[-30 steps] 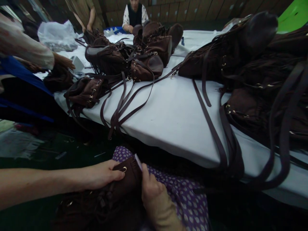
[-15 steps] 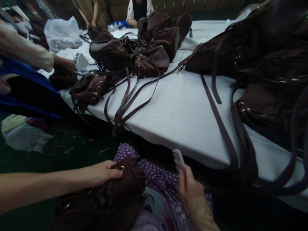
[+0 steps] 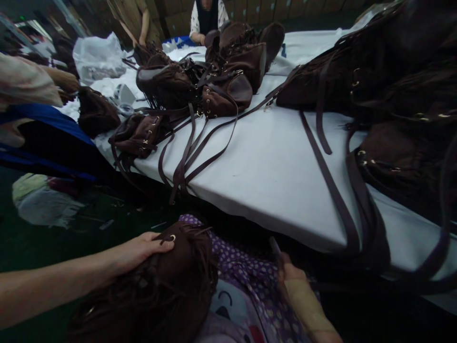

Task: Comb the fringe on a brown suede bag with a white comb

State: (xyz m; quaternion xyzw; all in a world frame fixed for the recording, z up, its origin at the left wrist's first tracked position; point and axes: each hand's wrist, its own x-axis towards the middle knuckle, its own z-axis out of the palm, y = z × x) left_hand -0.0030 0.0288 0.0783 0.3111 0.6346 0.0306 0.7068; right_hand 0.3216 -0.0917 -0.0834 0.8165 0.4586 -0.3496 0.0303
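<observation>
A dark brown fringed bag [image 3: 171, 286] rests across my lap, partly over a purple dotted cloth [image 3: 235, 259]. My left hand [image 3: 148, 247] grips its upper edge, the thumb beside a gold eyelet. Loose fringe strands hang over the bag's right side. To the right of the bag, my right hand [image 3: 291, 274] is closed around a pale comb [image 3: 274, 245]. The comb is seen edge-on, so its teeth hardly show, and it is apart from the fringe.
A white-covered table [image 3: 264, 157] stands ahead. On it lie several brown bags [image 3: 228, 95], with straps [image 3: 185, 162] hanging over the edge, and a larger pile [image 3: 392, 105] at right. A co-worker's arm [image 3: 60, 78] is at left, beside a clear plastic bag [image 3: 100, 57]. Other people stand behind.
My right hand has moved slightly right and down, turning the comb edge-on. The bag in my left hand has tilted and shifted left, its fringe now spread out. The co-worker's hand has left a bag.
</observation>
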